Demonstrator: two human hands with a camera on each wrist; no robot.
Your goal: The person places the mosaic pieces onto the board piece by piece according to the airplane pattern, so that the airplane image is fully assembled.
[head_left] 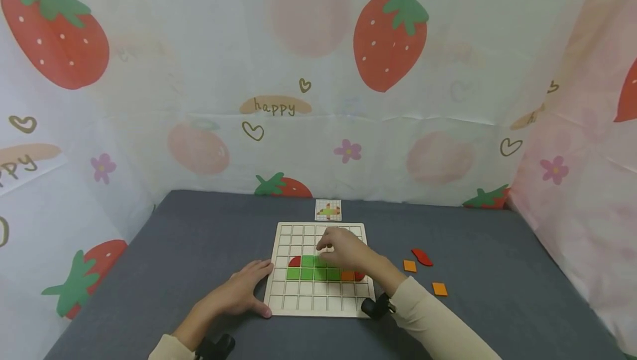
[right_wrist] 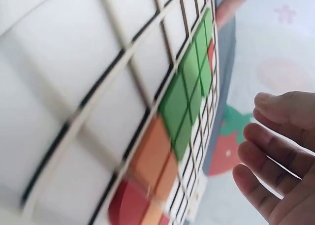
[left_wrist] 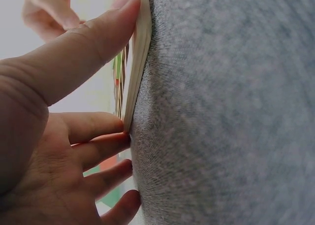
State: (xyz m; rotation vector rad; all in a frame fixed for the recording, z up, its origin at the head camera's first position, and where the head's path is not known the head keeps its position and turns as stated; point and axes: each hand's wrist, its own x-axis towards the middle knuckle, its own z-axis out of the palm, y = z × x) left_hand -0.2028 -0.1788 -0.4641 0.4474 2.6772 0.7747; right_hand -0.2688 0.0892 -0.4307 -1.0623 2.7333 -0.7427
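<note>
Table (head_left: 174, 249), grey cloth covering, enclosed on three sides by strawberry-print curtain (head_left: 388, 45).

Grid board (head_left: 298, 302), pale wood, square cells, lay flat near the table's front edge, roughly central. All places below are given relative to this board.

Left hand (head_left: 244, 291): rested on the cloth at the board's near-left corner. Fingers straight and slightly spread, their tips touching the board's left edge; thumb pressed along the near edge at the corner. Left wrist view showed the thumb (left_wrist: 93, 38) flat against the board's thin side and the fingers (left_wrist: 93, 126) meeting it lower down. Nothing gripped.

Right hand (head_left: 348, 249): hovered over the board's right-centre, above the coloured tiles, fingertips pointed down toward the upper rows. Right wrist view showed the fingers (right_wrist: 280, 151) loosely curved and slightly apart, holding nothing visible.

Green tiles (head_left: 313, 267): two rows in the board's middle cells.

Red rounded piece (head_left: 294, 262): in the board, touching the green tiles' left end.

Orange tile (head_left: 347, 276): in the board, just right of the green tiles, partly under the right hand.

Pattern card (head_left: 328, 210): just beyond the board's far edge.

Loose pieces, on cloth right of the board: red curved piece (head_left: 422, 257), orange square (head_left: 410, 265), orange diamond (head_left: 439, 288).
</note>
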